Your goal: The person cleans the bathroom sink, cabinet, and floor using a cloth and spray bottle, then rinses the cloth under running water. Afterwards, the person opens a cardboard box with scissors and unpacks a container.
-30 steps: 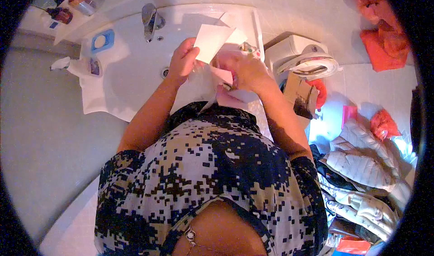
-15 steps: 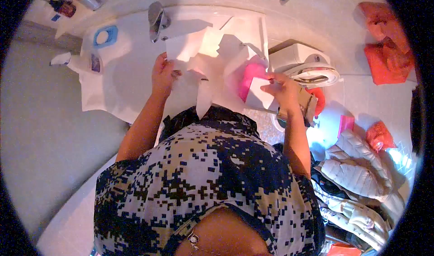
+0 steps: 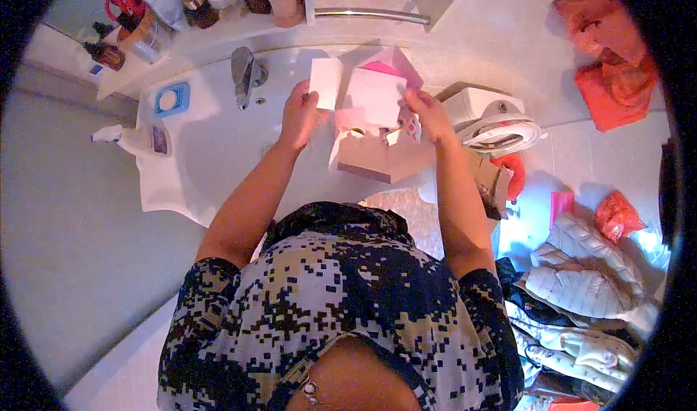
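An open white cardboard box (image 3: 381, 158) stands over the right side of the sink, its flaps spread and small items partly showing inside. Fingers of my left hand (image 3: 299, 115) are closed on a white flap (image 3: 326, 84) at the box's left. On the other side, my right hand (image 3: 430, 115) pinches the edge of a broad pale panel (image 3: 376, 99) above the opening. Bright pink material (image 3: 380, 67) shows behind that panel. Whether the panel is part of the box or a separate piece, I cannot tell.
A faucet (image 3: 243, 77), a blue soap dish (image 3: 173, 99) and a spray bottle (image 3: 138, 139) are on the sink. Behind runs a shelf with several bottles and a cup (image 3: 283, 4). To the right are a white rounded appliance (image 3: 501, 120), red bags (image 3: 621, 95) and a grey puffer jacket (image 3: 581, 266).
The view has tipped up, showing more shelf. Both hands have come closer together, and the box now has its brownish front side facing me. My left hand has closed on the white flap.
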The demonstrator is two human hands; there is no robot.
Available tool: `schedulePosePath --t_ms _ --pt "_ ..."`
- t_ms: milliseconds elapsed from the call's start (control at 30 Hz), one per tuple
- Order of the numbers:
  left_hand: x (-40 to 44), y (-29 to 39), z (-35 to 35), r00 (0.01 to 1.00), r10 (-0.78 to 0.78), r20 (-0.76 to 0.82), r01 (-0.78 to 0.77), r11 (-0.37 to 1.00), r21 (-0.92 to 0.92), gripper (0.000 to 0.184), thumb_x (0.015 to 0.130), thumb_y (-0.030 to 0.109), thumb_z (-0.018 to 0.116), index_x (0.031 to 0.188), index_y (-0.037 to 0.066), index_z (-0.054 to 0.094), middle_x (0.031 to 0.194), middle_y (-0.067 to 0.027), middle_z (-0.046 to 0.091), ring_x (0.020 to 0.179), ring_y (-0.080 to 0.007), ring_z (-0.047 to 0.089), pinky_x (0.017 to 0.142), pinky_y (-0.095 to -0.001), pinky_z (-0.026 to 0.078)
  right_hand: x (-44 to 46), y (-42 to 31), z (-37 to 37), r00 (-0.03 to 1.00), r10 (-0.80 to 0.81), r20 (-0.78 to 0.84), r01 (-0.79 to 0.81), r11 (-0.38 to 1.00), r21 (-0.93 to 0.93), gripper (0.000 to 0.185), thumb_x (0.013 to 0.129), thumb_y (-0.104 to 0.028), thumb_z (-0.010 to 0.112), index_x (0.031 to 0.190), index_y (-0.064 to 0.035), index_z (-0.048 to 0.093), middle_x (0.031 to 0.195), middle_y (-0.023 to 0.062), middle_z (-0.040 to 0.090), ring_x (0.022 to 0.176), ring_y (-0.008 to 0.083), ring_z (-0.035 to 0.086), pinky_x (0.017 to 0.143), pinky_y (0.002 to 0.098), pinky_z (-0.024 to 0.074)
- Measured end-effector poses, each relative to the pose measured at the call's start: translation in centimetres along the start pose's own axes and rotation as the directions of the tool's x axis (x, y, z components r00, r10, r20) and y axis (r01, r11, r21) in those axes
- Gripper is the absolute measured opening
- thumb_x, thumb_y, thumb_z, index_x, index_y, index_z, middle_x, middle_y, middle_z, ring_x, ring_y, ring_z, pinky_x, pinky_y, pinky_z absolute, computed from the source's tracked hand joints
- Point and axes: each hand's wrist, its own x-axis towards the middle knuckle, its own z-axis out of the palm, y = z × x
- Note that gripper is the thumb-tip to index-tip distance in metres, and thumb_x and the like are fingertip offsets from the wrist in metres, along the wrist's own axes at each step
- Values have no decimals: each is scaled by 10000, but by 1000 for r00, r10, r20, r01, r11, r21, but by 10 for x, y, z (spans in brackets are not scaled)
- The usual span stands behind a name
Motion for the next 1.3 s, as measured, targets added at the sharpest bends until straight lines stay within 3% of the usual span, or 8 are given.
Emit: schedulePosePath --t_ms 100,300,433,533,600,967,1133,1300 --pt "10 -8 0 982 -98 161 78 989 125 424 872 221 532 1245 52 421 853 -98 601 614 -152 584 479 -265 438 42 -19 3 985 170 24 -169 985 -19 452 809 -341 643 1126 -32 550 888 53 619 746 130 569 516 278 438" --pt "12 -27 15 883 -131 450 108 991 77 538 751 270 712 1159 -6 497 897 -79 620 702 -137 580 554 -262 450 56 -18 36 983 -175 53 182 962 -202 637 747 -485 658 1203 -64 513 987 104 620 824 223 595 641 352 486" --pt "13 -29 20 887 -186 422 212 977 -14 503 696 217 747 1093 -30 561 940 -119 643 789 -207 620 682 -302 492 68 -16 31 952 204 227 -216 976 27 725 694 -467 725 1228 -40 482 1003 101 618 836 195 601 641 306 489" --pt "21 -10 7 969 -222 104 157 887 435 449 685 187 735 1044 -42 593 914 -131 651 765 -220 629 665 -321 500 42 -15 19 931 110 347 -128 991 31 746 666 -396 772 1243 -39 462 996 86 614 754 153 602 588 268 476" --pt "25 -17 -7 977 -212 19 194 927 321 450 671 186 734 1029 -52 600 899 -138 655 755 -222 632 644 -331 501 60 22 4 868 34 496 -36 999 -6 742 648 -336 799 1243 -55 456 966 70 614 667 123 592 524 251 460" --pt "29 -26 -15 960 -226 -167 260 940 222 370 657 158 726 948 -41 613 813 -103 645 675 -201 609 566 -333 470 62 28 -3 962 44 269 -47 999 6 498 615 -151 791 1045 -26 573 869 62 631 669 152 596 527 266 491" --pt "59 -60 -13 964 233 -128 -223 971 87 286 685 136 698 896 -34 606 777 -83 634 628 -202 589 541 -334 456 33 -2 -11 1000 -21 3 21 992 -127 331 687 -40 726 978 14 578 878 65 606 669 121 584 499 235 477" --pt "64 -11 24 975 -119 -190 150 976 157 313 719 114 669 978 -21 555 808 -86 624 605 -201 574 528 -328 449 -21 -35 -45 987 -45 -157 54 997 56 321 707 -143 731 976 -32 599 797 37 611 627 117 564 539 244 466"
